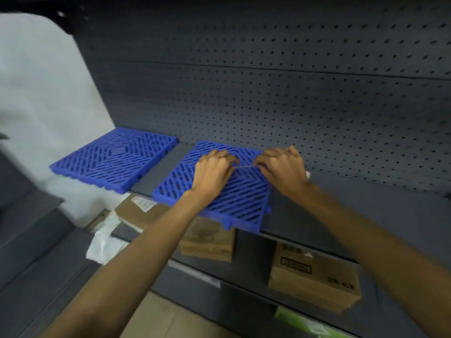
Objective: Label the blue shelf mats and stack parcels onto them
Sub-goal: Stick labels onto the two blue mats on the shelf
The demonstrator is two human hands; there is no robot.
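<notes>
Left hand and right hand each pinching one end of a thin strip, blue slatted mat directly beneath both, second mat to their left

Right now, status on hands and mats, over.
Left hand and right hand pinch a thin strip over the right mat. Left mat unstacked. Parcels on lower shelf; nothing in the way.
</notes>
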